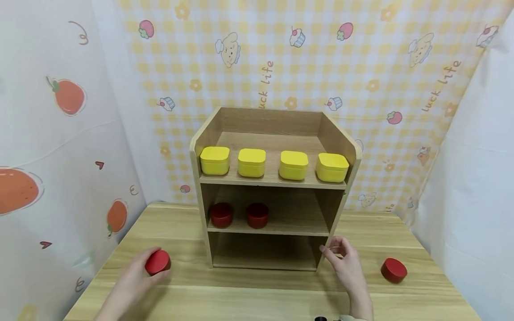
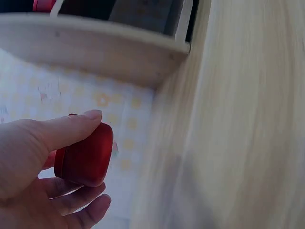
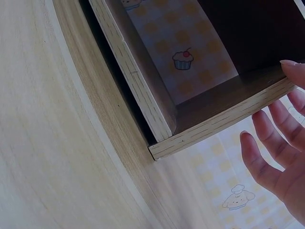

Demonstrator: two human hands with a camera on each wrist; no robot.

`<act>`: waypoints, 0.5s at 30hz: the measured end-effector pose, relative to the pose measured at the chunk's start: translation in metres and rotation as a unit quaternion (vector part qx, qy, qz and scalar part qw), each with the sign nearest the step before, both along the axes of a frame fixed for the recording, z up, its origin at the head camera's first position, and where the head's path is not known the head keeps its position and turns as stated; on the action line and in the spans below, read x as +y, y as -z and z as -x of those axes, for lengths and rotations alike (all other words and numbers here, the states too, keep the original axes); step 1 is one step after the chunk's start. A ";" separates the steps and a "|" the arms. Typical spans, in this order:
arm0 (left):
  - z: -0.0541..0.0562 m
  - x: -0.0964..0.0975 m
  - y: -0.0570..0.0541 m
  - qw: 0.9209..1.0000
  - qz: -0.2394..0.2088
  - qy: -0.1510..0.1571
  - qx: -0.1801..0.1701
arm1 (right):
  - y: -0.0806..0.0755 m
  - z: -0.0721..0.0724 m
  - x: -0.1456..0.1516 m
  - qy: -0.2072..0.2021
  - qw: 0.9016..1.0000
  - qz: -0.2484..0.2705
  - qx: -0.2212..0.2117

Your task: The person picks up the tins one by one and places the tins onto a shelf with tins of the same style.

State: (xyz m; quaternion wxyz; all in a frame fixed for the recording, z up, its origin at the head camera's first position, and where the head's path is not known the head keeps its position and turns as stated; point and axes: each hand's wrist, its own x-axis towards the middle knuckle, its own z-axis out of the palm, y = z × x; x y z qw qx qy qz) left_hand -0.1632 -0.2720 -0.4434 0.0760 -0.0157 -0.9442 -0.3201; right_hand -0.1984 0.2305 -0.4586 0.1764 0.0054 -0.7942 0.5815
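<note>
My left hand [image 1: 138, 276] grips a small red round container [image 1: 158, 262] by its sides, left of the wooden shelf unit [image 1: 265, 183]. In the left wrist view the thumb lies along one side of the red container [image 2: 88, 155] and fingers curl under the other. At the shelf's lower right, my right hand [image 1: 343, 258] pinches the side panel. In the right wrist view its thumb is on the inner face of the panel [image 3: 224, 119], with the fingers on the outer face. Two dark red round containers [image 1: 221, 215] stand on the middle shelf, toward the left.
Several yellow square containers [image 1: 251, 163] stand in a row along the top shelf's front edge. On the wooden table [image 1: 176, 303], to the right of the right hand, lies another red round container [image 1: 394, 270]. A patterned cloth [image 1: 261, 58] hangs behind the shelf unit.
</note>
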 end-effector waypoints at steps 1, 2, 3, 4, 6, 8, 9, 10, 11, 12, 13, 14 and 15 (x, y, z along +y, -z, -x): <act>0.001 0.006 -0.002 1.000 0.000 0.006 0.004 | 0.000 0.000 0.000 0.001 1.000 0.000 -0.002; 0.001 0.012 -0.004 1.000 -0.001 0.012 0.012 | 0.000 0.000 0.001 0.002 1.000 0.000 -0.003; 0.001 0.019 -0.007 1.000 0.000 0.017 0.022 | 0.000 0.000 0.001 0.002 1.000 -0.001 -0.004; 0.001 0.025 -0.009 0.999 0.002 0.021 0.030 | 0.000 0.000 0.001 0.003 1.000 -0.002 -0.006; 0.000 0.037 -0.014 0.998 0.006 0.034 0.059 | 0.001 0.001 0.001 0.004 1.000 -0.003 -0.011; -0.001 0.050 -0.019 0.996 0.006 0.046 0.079 | 0.001 0.001 0.001 0.004 1.000 -0.004 -0.015; -0.002 0.057 -0.022 0.995 0.008 0.050 0.084 | 0.001 0.001 0.001 0.004 1.000 -0.005 -0.016; -0.002 0.064 -0.025 0.995 0.008 0.055 0.087 | 0.001 0.001 0.001 0.003 1.000 -0.005 -0.015; -0.003 0.071 -0.029 0.994 0.005 0.063 0.088 | 0.001 0.001 0.001 0.002 1.000 -0.004 -0.014; -0.004 0.079 -0.032 0.993 0.003 0.071 0.089 | 0.000 0.000 0.001 0.002 1.000 -0.004 -0.013; -0.004 0.087 -0.036 0.993 0.002 0.079 0.087 | 0.000 0.000 0.001 0.002 1.000 -0.004 -0.012; -0.005 0.094 -0.040 0.992 0.003 0.086 0.087 | -0.001 0.000 0.001 0.002 1.000 -0.003 -0.010; -0.004 0.102 -0.043 0.991 0.004 0.095 0.091 | -0.001 0.000 0.001 0.001 1.000 -0.004 -0.009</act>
